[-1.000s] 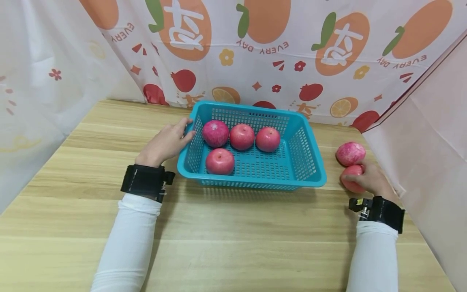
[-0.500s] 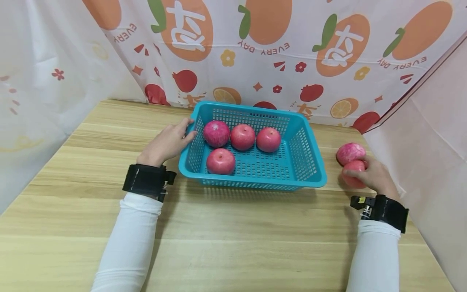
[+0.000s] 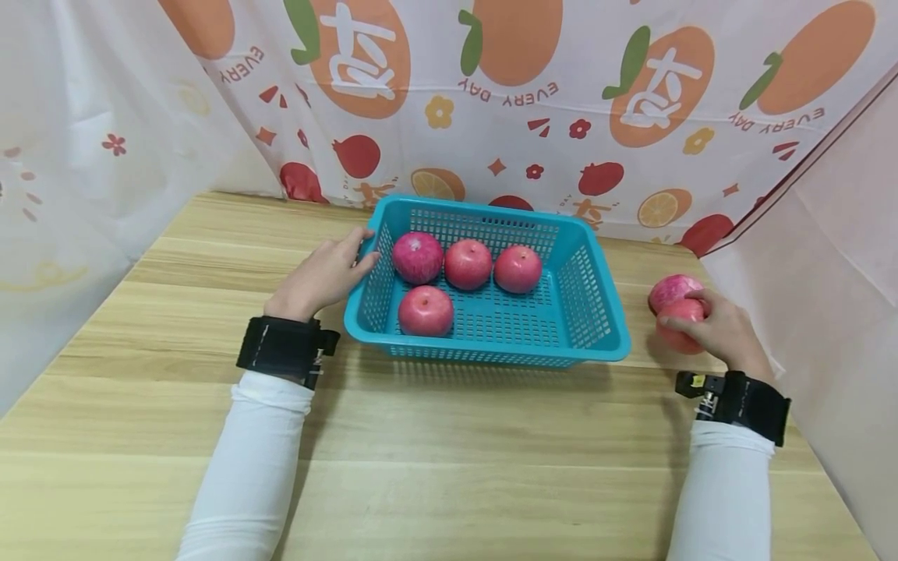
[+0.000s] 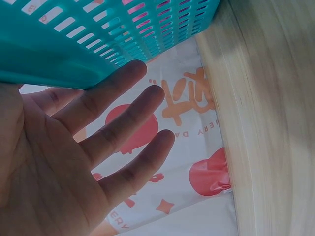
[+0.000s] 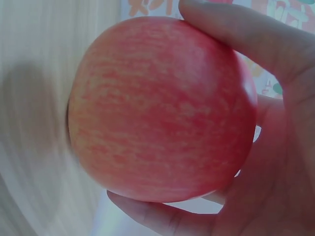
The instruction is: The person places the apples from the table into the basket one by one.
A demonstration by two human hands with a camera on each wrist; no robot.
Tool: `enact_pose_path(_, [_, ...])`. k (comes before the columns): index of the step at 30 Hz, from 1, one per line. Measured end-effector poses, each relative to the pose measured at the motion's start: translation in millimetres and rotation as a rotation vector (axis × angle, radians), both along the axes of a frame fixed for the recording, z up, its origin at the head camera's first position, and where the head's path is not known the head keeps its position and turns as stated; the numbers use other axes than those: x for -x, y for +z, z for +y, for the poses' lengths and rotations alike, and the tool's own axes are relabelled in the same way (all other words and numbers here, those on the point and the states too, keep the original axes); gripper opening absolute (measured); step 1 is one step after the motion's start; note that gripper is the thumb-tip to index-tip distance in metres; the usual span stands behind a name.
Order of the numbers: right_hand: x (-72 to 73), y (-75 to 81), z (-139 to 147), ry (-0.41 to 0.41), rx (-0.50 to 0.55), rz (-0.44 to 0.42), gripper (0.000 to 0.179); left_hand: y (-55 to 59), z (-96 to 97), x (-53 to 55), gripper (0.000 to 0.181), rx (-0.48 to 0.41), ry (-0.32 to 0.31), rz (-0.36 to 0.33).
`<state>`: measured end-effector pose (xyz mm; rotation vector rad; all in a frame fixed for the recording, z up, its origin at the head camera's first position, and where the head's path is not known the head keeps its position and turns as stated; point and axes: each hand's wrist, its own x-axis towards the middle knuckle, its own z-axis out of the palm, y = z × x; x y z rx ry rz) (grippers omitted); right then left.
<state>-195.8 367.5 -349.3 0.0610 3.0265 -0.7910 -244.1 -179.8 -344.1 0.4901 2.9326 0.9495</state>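
My right hand [image 3: 730,331] grips a red apple [image 3: 679,326] at the table's right side. In the right wrist view the thumb and fingers curl round this apple [image 5: 162,110], its far side close to the wood. Just behind it lies a mottled pink round fruit [image 3: 672,291], partly covered by the apple. A blue plastic basket [image 3: 484,352] stands at the middle back. My left hand [image 3: 319,274] touches its left rim with thumb and index finger. Seen from the left wrist, the other fingers [image 4: 125,135] stretch out straight beside the basket wall [image 4: 98,39]; the thumb is hidden.
Inside the basket sit a dark pink fruit [image 3: 418,257] and three red apples, one of them [image 3: 426,311] at the front left. A fruit-printed curtain [image 3: 477,148] hangs behind the wooden table [image 3: 491,460]. A pale wall cloth [image 3: 849,312] borders the right edge.
My right hand has shifted slightly up and right in the head view. The apple in its grip has come up a little and covers more of the pink fruit. My left hand stays put.
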Motion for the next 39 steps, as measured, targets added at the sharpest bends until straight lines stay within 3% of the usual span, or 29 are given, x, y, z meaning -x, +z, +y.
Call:
enact_pose_path(29, [7.9,25.0,-21.3,0.034,0.024,0.069,0.070,-1.5,0.4,-0.1,0.051,-0.001,-0.004,0.006])
enact_pose_path(39, [10.5,35.5,-28.8,0.021,0.004,0.066,0.074,-1.3,0.2,0.3,0.051,-0.007,-0.003,0.001])
